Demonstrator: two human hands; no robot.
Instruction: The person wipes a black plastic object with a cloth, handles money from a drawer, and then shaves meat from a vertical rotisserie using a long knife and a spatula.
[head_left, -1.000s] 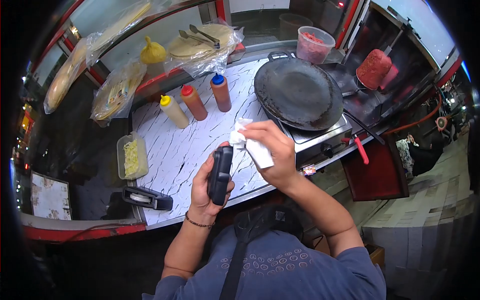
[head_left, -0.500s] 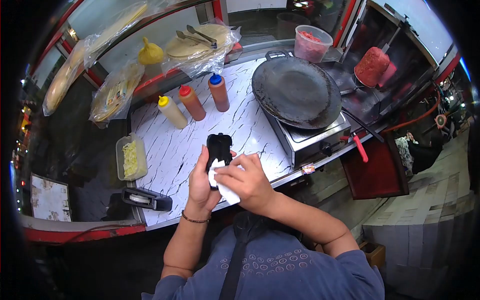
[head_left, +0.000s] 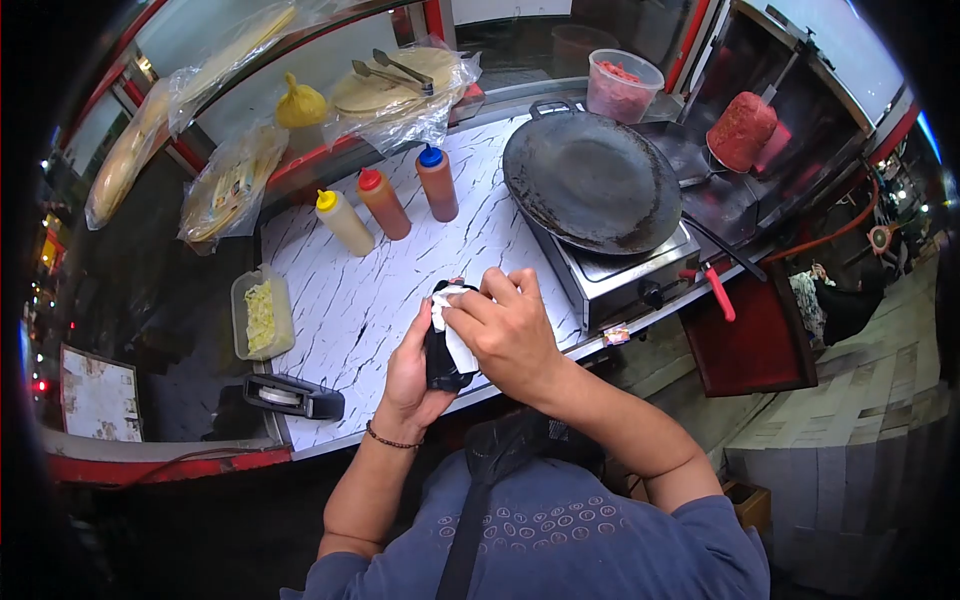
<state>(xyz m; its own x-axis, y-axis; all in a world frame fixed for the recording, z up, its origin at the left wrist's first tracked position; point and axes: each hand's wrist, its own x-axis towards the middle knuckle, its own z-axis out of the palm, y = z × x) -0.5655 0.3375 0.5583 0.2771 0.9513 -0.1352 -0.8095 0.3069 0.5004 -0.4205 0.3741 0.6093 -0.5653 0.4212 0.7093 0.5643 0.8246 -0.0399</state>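
Observation:
A small black object [head_left: 438, 362] is held in my left hand [head_left: 408, 378], its thumb along the near left side; what the object is cannot be made out. My right hand [head_left: 508, 335] is closed on a white tissue [head_left: 461, 352] and presses it against the top of the black object. The fingertips of the right hand are near the object's far end. Both hands are over the front edge of the white marbled counter [head_left: 340, 330].
Three sauce bottles [head_left: 384, 205] stand behind the hands. At right, a flat black pan [head_left: 595, 185] rests on a stove [head_left: 630, 285]. A shredded cabbage tub [head_left: 262, 315] and tape dispenser [head_left: 295, 398] are at left. Red-handled tool [head_left: 719, 295] juts past the counter edge.
My right hand has moved up and forward with the tissue, towards the black object's far end. The tissue now covers more of the object's upper part, and the object sits slightly lower.

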